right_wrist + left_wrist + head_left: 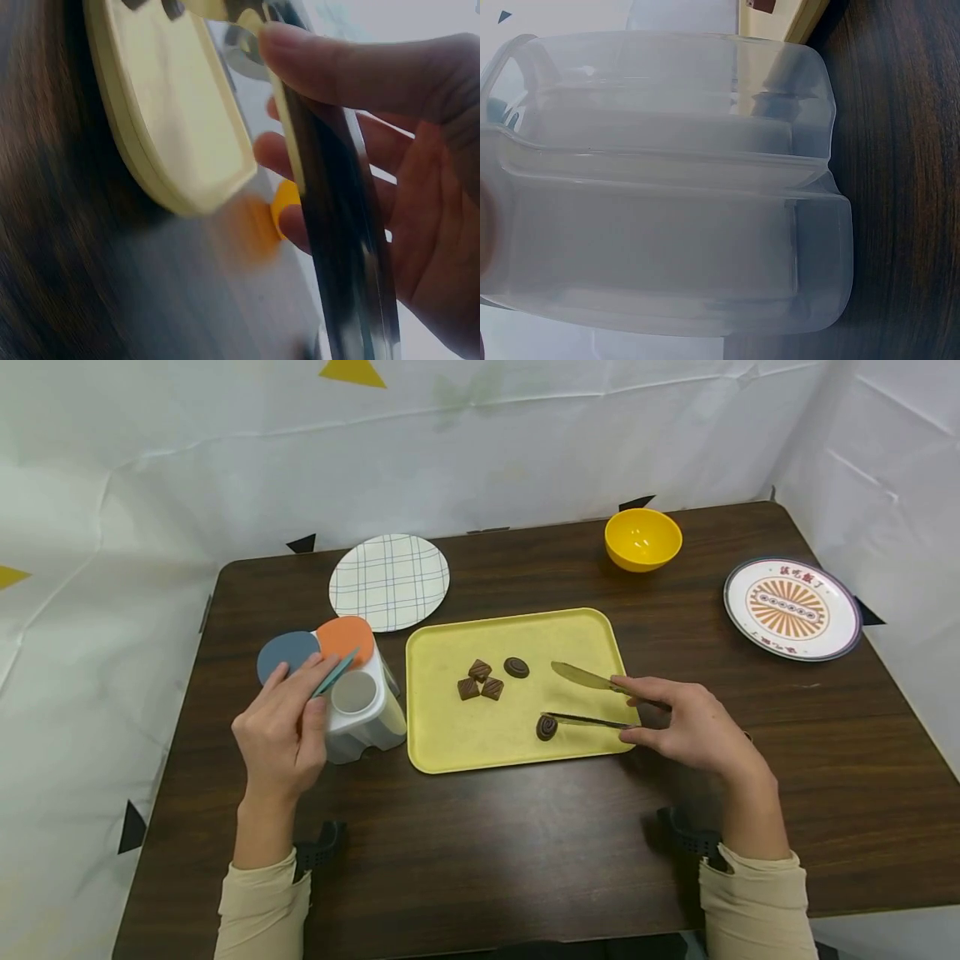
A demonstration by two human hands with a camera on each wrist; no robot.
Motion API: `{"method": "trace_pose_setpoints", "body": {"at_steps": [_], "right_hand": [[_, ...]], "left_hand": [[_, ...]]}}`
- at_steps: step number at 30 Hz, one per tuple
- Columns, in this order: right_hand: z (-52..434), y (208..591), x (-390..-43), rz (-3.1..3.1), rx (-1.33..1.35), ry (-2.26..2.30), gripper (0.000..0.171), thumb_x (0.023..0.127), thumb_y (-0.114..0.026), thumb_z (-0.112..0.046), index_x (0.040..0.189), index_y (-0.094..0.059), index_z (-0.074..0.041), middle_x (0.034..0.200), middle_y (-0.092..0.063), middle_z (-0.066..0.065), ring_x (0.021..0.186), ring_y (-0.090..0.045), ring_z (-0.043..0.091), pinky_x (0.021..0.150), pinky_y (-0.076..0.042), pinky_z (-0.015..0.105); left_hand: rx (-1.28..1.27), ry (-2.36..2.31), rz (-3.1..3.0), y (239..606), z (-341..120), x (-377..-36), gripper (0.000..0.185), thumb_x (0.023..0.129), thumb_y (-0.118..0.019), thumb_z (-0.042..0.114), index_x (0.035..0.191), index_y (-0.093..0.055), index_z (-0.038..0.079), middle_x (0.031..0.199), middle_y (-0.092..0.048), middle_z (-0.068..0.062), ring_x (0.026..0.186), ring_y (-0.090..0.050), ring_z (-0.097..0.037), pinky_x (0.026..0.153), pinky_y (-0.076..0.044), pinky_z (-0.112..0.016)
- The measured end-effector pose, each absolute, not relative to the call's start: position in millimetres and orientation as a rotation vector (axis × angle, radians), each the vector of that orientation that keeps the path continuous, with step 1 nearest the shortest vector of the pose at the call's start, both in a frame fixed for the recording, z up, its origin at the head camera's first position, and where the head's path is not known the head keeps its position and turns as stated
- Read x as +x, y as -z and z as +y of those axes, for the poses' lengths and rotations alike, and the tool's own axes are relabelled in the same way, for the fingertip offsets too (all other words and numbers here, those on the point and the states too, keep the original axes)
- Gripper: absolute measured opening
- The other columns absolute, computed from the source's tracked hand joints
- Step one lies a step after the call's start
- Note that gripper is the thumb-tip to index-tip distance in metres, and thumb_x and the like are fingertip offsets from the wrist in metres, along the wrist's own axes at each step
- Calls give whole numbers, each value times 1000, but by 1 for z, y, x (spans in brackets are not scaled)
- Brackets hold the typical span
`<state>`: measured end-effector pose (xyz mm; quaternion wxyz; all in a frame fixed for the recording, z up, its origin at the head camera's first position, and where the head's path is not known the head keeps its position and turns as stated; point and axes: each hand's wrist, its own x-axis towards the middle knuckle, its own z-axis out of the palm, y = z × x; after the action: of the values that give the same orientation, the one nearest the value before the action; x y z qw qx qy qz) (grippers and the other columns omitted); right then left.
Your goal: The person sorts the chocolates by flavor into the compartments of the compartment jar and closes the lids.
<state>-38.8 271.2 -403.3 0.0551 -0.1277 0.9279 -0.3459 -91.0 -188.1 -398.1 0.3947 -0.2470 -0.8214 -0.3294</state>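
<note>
Steel tongs [592, 697], pinched in the right hand [693, 727], stood open at 3 o'clock of a swirled chocolate [547, 727] on the yellow tray [450, 739], while the left hand [283, 735] gripped the translucent container [367, 714], apparently holding its teal lid [335, 672] open.

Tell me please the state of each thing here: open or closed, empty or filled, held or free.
Container: lids flipped open, one compartment looks empty.
Tongs: open, held by right hand.
Left hand: grips the container.
Tray: holds five chocolates.
Yellow bowl: empty.
Checked plate: empty.
Patterned plate: empty.
</note>
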Motion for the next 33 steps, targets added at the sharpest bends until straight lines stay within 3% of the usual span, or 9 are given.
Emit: {"method": "trace_pose_setpoints", "body": {"at_steps": [12, 20, 24, 29, 33], "right_hand": [[252, 409, -41, 2755, -454, 910, 58, 78, -83, -16, 133, -64, -23, 111, -71, 1, 88, -63, 17, 70, -46, 36], [250, 410, -43, 2753, -443, 862, 54, 79, -82, -18, 131, -66, -24, 124, -67, -2, 82, -58, 19, 74, -46, 38], [249, 409, -43, 2760, -435, 853, 52, 80, -82, -18, 129, -67, -25, 118, -70, -1, 77, -55, 17, 70, -45, 35], [248, 409, -44, 2779, -439, 835, 50, 81, -81, -17, 128, -68, -26, 98, -73, -3, 62, -44, 13, 58, -36, 32], [247, 410, -45, 2799, -466, 841, 49, 81, -80, -16, 128, -68, -26, 105, -73, -3, 57, -40, 11, 54, -33, 30]], "left_hand": [[-632, 834, -2083, 398, -188, -91, 49, 100, -43, 38, 114, -73, 3, 109, -72, -10, 99, -70, -32, 92, -47, -59], [-627, 829, -2087, 399, -189, -91, 48, 99, -43, 38, 115, -73, 4, 110, -72, -9, 100, -70, -31, 92, -47, -59], [-625, 834, -2085, 398, -188, -90, 48, 99, -43, 38, 114, -73, 4, 109, -73, -10, 100, -70, -32, 92, -47, -59], [-626, 839, -2085, 397, -188, -91, 48, 99, -43, 38, 114, -74, 4, 109, -72, -10, 99, -70, -32, 92, -47, -59], [-627, 843, -2089, 397, -187, -91, 48, 100, -43, 38, 114, -74, 4, 109, -72, -9, 100, -69, -32, 92, -47, -60]]}}
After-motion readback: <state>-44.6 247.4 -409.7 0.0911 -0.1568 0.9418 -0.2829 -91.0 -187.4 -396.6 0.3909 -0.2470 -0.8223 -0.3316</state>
